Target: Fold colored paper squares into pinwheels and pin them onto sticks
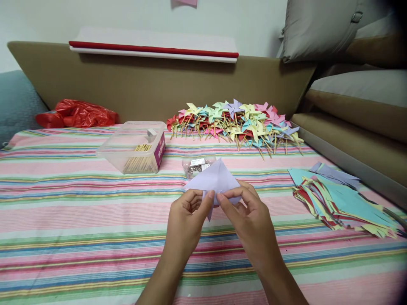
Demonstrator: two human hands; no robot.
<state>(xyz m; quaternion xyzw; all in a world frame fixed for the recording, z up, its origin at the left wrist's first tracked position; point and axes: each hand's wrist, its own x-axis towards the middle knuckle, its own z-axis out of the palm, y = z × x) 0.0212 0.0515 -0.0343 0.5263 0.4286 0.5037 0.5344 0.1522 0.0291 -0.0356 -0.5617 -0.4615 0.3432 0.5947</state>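
Between my two hands is a sheet of lilac paper (219, 178), held up over the striped cloth with its corners pointing outward. My left hand (190, 207) pinches its lower left part between thumb and fingers. On the other side my right hand (246, 207) grips it the same way, the two thumbs close together near the middle. A narrow flap of the paper hangs below the left thumb. Just behind the sheet lies a clear packet (195, 165) of small dark metal pieces, partly covered by the paper.
A clear plastic tub (111, 148) with thin wooden sticks (141, 159) stands left of centre. Many-coloured paper pinwheels (233, 110) are heaped at the back. To the right lie stacked coloured papers (352, 203) and scissors (394, 214). A red plastic bag (82, 113) is at back left.
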